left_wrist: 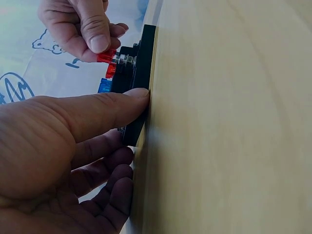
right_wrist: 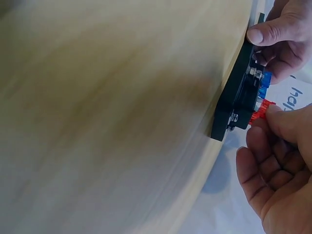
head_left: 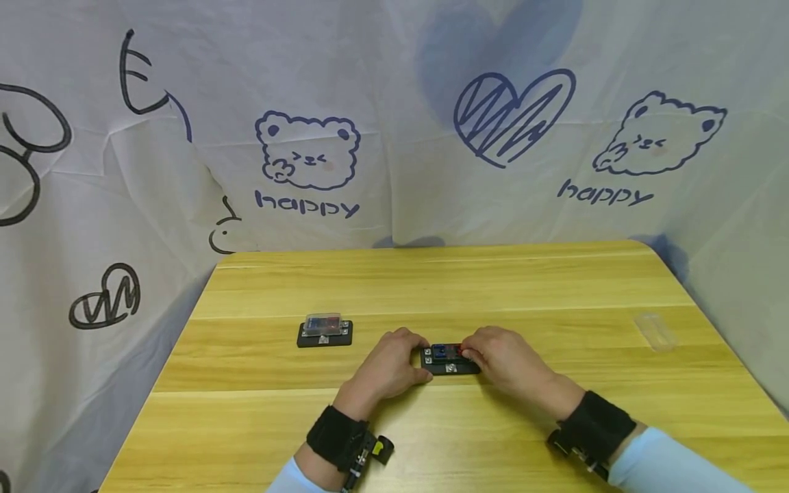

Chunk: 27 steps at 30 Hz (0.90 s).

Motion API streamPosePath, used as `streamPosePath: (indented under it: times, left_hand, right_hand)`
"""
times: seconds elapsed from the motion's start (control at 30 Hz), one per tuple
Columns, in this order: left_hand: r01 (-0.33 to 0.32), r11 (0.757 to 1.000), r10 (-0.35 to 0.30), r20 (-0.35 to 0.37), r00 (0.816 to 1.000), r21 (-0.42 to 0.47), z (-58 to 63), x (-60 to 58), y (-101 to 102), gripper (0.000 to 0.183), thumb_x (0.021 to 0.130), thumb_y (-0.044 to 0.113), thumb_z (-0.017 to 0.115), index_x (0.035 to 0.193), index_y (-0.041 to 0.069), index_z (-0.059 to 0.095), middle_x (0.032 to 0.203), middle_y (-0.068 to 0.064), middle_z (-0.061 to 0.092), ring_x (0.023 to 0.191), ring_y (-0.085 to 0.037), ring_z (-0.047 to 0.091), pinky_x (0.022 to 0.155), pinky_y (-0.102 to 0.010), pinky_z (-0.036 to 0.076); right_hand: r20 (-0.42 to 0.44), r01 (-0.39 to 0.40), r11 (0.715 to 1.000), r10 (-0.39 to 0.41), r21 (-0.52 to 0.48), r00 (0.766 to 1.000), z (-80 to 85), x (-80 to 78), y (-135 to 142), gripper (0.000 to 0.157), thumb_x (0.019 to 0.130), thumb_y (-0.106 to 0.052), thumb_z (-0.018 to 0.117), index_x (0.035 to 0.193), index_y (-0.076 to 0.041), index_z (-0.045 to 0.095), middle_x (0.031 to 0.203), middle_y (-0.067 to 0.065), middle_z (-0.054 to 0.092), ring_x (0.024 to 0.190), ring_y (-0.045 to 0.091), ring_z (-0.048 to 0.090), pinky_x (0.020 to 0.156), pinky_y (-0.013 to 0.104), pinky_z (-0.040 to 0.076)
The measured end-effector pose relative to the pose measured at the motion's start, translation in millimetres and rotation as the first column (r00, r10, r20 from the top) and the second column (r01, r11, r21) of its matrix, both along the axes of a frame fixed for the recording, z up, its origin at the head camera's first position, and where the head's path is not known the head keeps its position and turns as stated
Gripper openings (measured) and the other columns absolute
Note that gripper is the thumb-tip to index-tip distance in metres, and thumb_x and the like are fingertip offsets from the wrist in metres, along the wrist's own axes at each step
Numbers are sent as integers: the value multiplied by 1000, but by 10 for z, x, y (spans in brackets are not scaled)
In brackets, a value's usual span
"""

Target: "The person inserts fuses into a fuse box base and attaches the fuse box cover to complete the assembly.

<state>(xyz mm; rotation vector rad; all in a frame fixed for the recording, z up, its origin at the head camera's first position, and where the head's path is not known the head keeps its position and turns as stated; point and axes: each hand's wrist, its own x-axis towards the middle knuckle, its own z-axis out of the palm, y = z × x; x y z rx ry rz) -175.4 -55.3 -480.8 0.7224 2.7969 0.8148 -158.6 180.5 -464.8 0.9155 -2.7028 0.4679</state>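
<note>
A black fuse block (head_left: 439,369) with silver screw terminals lies on the table between my hands. My left hand (head_left: 393,363) grips its left end, with the thumb (left_wrist: 129,105) against the near side of the base and the fingers behind. Blue blade fuses (head_left: 440,351) stand in the left part of the block, red ones at the right. With thumb and forefinger, my right hand (head_left: 508,359) pinches a red blade fuse (left_wrist: 104,57) at the block's right end. Its fingertips partly cover that fuse, and its other fingers curl loosely beside the block.
To the left on the wooden table (head_left: 246,424) sits a second fuse block (head_left: 311,342), with a clear cover (head_left: 323,323) over its fuses. A loose clear plastic cover (head_left: 655,331) lies near the right edge. White cloth with drawings hangs behind.
</note>
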Motion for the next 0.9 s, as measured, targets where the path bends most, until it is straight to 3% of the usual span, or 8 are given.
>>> streamPosePath:
  times: [0.43,0.9]
  left_hand:
    - [-1,1000,1,0,1000,1,-11,-7,-3,51,76,35,80,121,15,64,116,-2,61,110,-24,52,97,-39,44]
    - [11,1000,-11,2,1000,0,0,-63,-24,51,76,35,79,120,15,64,114,-1,61,110,-24,53,97,-40,44]
  right_hand:
    - [10,72,997,-72,-20,997,-58,6,-42,7,86,-17,72,91,-12,72,82,-1,70,74,11,62,66,33,54]
    - [-36,44,998,-45,-45,998,-56,-28,-60,5,85,-15,72,88,-11,73,80,-2,69,73,9,61,64,32,54]
